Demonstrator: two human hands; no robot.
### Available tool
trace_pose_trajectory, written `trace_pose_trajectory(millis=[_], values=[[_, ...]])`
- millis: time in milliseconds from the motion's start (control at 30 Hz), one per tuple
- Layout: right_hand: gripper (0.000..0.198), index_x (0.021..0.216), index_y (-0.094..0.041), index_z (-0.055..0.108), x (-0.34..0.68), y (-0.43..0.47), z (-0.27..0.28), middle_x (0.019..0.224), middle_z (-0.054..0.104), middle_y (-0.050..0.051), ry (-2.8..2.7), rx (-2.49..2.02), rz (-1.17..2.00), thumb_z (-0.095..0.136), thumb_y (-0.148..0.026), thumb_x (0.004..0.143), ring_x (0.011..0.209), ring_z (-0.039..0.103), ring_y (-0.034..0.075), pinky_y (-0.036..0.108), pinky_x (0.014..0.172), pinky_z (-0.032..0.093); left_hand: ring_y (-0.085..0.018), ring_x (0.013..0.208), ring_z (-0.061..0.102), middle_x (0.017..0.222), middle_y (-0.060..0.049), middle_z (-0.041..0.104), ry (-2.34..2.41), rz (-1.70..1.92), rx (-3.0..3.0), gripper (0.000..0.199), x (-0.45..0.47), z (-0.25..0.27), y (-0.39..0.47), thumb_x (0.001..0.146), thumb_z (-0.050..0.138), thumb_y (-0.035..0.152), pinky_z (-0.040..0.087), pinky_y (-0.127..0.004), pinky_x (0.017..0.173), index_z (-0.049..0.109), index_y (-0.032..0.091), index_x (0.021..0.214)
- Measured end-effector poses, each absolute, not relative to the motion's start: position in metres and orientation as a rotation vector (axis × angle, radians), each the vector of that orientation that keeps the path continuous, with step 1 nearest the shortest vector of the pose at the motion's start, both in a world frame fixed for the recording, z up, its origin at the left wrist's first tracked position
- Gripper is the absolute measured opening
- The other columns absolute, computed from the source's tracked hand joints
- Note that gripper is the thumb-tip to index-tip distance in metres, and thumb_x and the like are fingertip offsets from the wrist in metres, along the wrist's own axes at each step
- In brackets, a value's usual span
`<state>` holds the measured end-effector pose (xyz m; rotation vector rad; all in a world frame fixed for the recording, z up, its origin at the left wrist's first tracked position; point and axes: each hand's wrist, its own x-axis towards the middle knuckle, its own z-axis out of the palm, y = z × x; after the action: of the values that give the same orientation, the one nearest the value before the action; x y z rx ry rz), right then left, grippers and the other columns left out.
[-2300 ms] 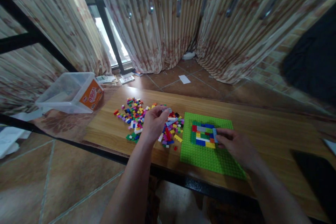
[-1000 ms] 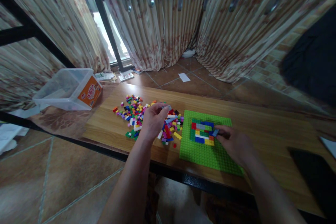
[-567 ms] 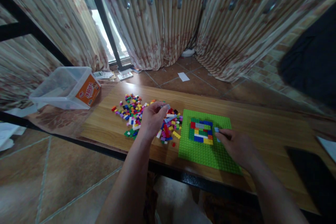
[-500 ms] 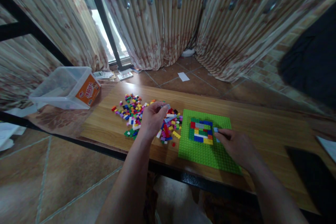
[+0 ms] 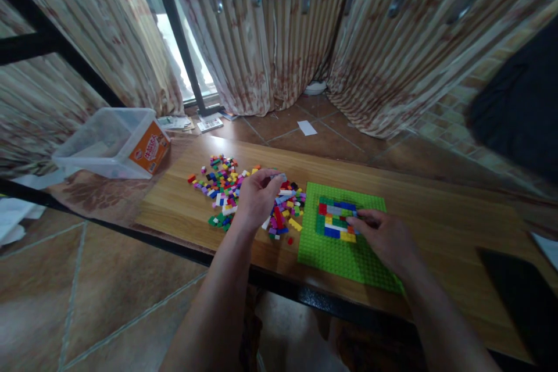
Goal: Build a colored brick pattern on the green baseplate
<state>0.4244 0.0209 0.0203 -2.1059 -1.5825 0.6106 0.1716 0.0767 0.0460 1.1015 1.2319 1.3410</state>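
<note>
A green studded baseplate lies on the table, bearing a compact patch of toy bricks in red, blue, white, yellow, green, grey and orange. My right hand is over the patch's right edge, thumb and forefinger closed on a light blue brick mostly hidden by the fingers. Above the loose brick pile hovers my left hand, its thumb and forefinger pinching a small pale grey-blue brick. A yellow brick and a round red piece lie between the pile and the baseplate.
A clear plastic bin with an orange label stands at the table's left end. At the right lies a dark flat object. Beyond the wooden table hang patterned curtains; papers lie on the tiled floor.
My right hand has moved slightly left, from beside the brick patch onto its right edge, with the light blue brick. The left hand keeps its pinch above the pile. The view has shifted slightly.
</note>
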Motion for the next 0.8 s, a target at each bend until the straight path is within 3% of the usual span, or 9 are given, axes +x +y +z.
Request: trace_pose_trajectory(millis=[200,400,600,800], values=[[0.044,0.095,-0.018,0.072,0.427,0.022,0.018,0.08,0.073,0.008,-1.605,-2.073,0.648,0.055,-0.055,0.08,0.073,0.067,0.025,0.037,0.066,0.05,-0.009,0.056,0.05,0.064,0.001,0.063,1.242,1.327,1.095,0.017,0.172,0.048,0.075,0.07,0.066,0.027,0.037,-0.021,0.054,0.07,0.014,0.08],[0.047,0.082,-0.015,0.07,0.436,0.022,0.008,0.067,0.069,0.007,-1.461,-1.986,0.843,0.042,-0.053,0.087,0.058,0.063,0.02,0.032,0.054,0.051,-0.008,0.052,0.047,0.059,0.002,0.06,1.252,1.326,1.081,0.017,0.171,0.048,0.075,0.069,0.067,0.027,0.034,-0.021,0.05,0.07,0.014,0.081],[0.041,0.096,-0.017,0.072,0.437,0.024,0.003,0.075,0.072,0.007,-1.493,-2.006,0.719,0.055,-0.051,0.079,0.063,0.066,0.021,0.033,0.056,0.05,-0.008,0.053,0.048,0.06,0.002,0.06,1.256,1.322,1.11,0.016,0.171,0.047,0.076,0.071,0.066,0.027,0.035,-0.021,0.051,0.069,0.014,0.081],[0.043,0.09,-0.015,0.074,0.435,0.027,0.007,0.067,0.071,0.006,-1.456,-2.014,0.689,0.062,-0.053,0.072,0.057,0.063,0.021,0.034,0.056,0.049,-0.008,0.054,0.049,0.061,0.002,0.061,1.256,1.315,1.105,0.014,0.17,0.048,0.075,0.072,0.066,0.025,0.035,-0.021,0.051,0.069,0.014,0.08]])
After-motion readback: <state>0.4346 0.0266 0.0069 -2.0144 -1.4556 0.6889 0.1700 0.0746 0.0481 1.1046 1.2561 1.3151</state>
